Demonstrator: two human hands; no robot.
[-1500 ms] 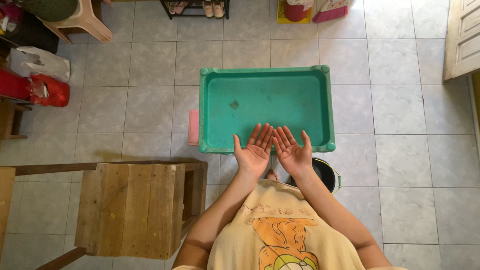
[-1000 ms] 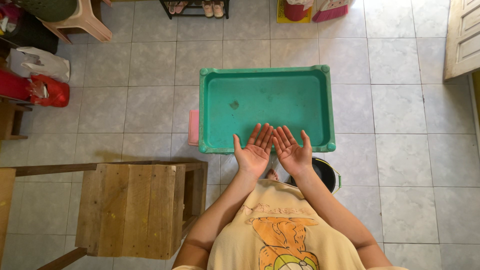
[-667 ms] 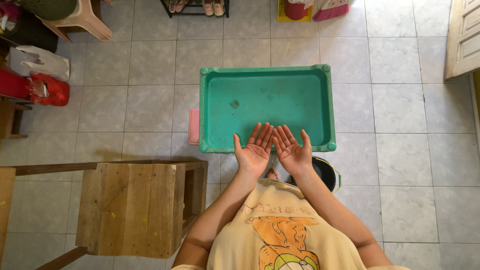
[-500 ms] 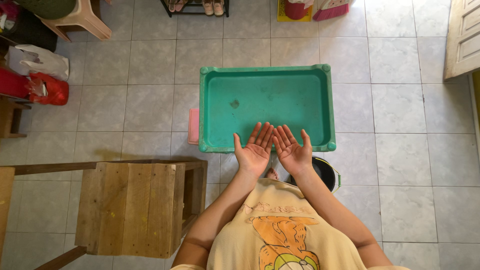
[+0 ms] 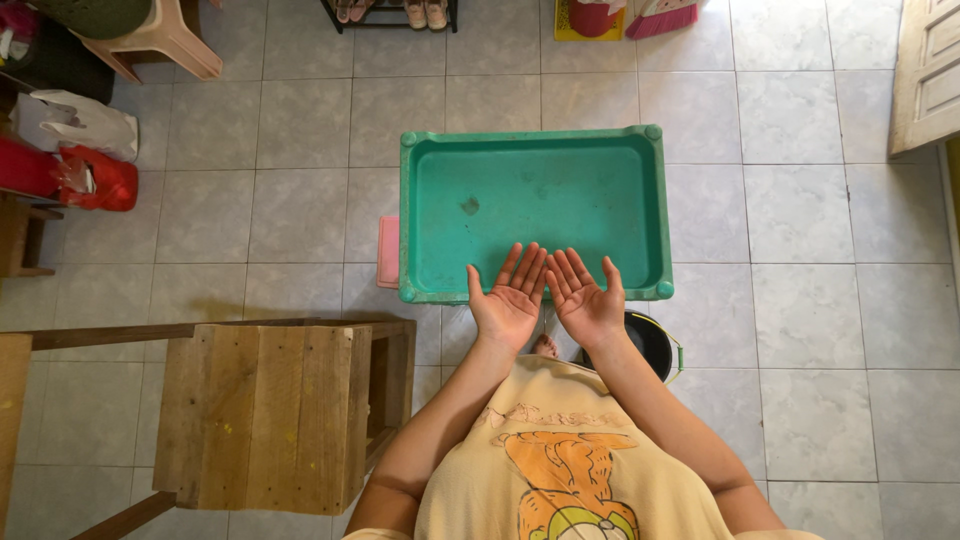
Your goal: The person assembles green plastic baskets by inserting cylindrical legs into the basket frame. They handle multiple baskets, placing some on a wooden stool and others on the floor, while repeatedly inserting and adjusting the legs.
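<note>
My left hand [image 5: 510, 296] and my right hand [image 5: 585, 298] are held side by side, palms up, fingers spread, with nothing in them. They hover over the near edge of a green rectangular plastic tray-topped table [image 5: 430, 215], whose inside holds only a small dark stain. My fingertips reach over the tray's near rim; whether they touch it I cannot tell.
A wooden slatted stool [image 5: 265, 415] stands at my left. A black bucket [image 5: 652, 345] sits under my right forearm. A pink object [image 5: 387, 251] pokes out left of the tray. Red and white bags [image 5: 85, 150] lie far left; a door [image 5: 925, 75] at right.
Both hands keep the same pose. The view has shifted very slightly, so everything sits a few pixels higher.
</note>
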